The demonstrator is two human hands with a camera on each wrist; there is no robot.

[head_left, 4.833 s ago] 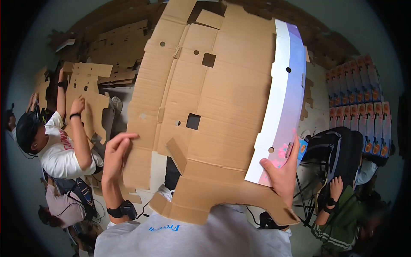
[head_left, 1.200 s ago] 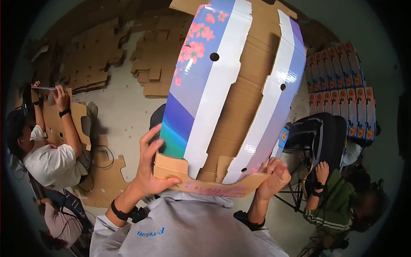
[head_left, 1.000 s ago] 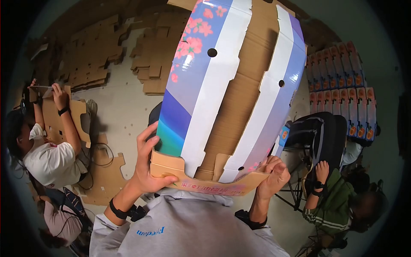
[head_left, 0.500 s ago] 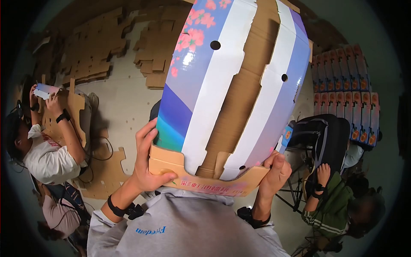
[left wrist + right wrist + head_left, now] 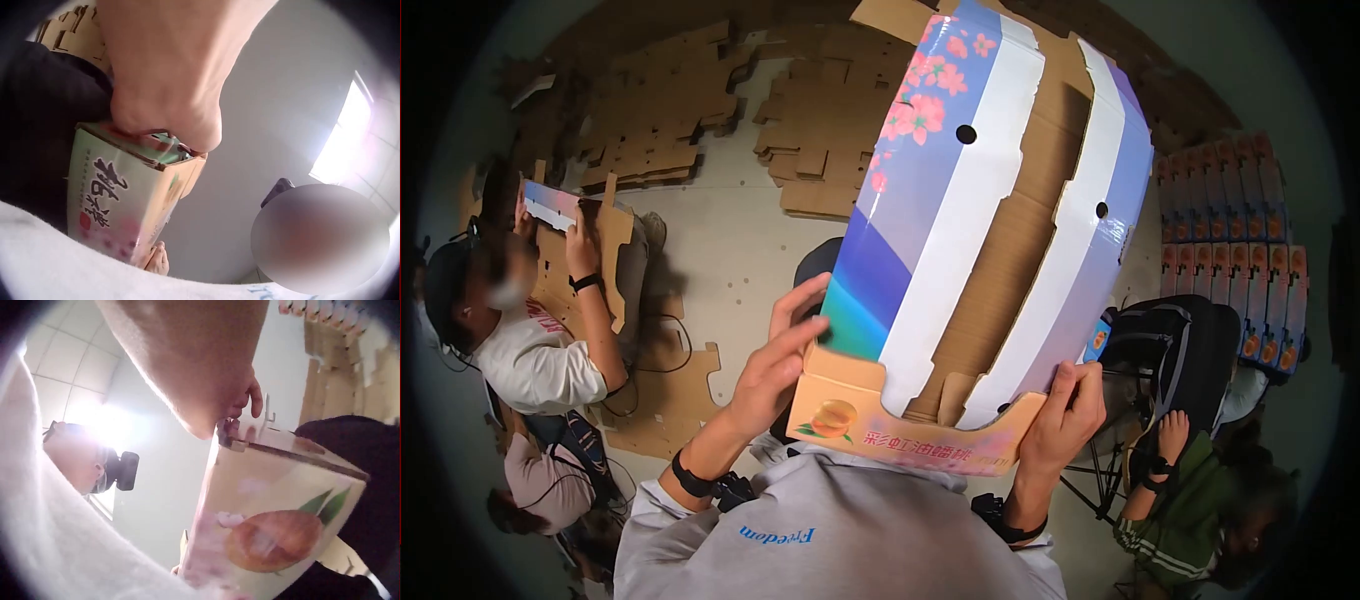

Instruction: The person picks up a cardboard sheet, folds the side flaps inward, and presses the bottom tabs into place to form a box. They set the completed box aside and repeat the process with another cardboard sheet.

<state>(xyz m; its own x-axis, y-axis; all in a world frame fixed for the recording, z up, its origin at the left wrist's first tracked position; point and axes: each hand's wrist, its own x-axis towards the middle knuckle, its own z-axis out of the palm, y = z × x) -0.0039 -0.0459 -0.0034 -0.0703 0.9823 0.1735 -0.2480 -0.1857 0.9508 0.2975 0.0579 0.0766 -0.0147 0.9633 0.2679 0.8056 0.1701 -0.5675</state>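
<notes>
A partly folded cardboard fruit box [image 5: 878, 250] stands lengthwise before my chest. Its long sides carry blue and purple print with pink flowers, and white flaps fold inward over the brown bottom. The near end panel [image 5: 920, 450] stands up, with a printed peach and pink lettering. My left hand [image 5: 775, 375] lies at the near left corner, fingers extended against the side wall, thumb hidden. My right hand [image 5: 1062, 425] grips the near right corner with bent fingers and a raised thumb. In the right wrist view the printed peach [image 5: 275, 540] shows on the box's wall.
Flat cardboard blanks [image 5: 820, 140] lie stacked on the floor beyond. Finished boxes [image 5: 1230, 260] stand in rows at right, behind a black backpack [image 5: 1185, 350]. At left a person [image 5: 540, 340] handles another blank; at right sits a person in a green top [image 5: 1190, 500].
The blank, first lying open with brown inside showing, now has both long sides and the near end raised. Lately the left thumb has left the end panel, uncovering the peach.
</notes>
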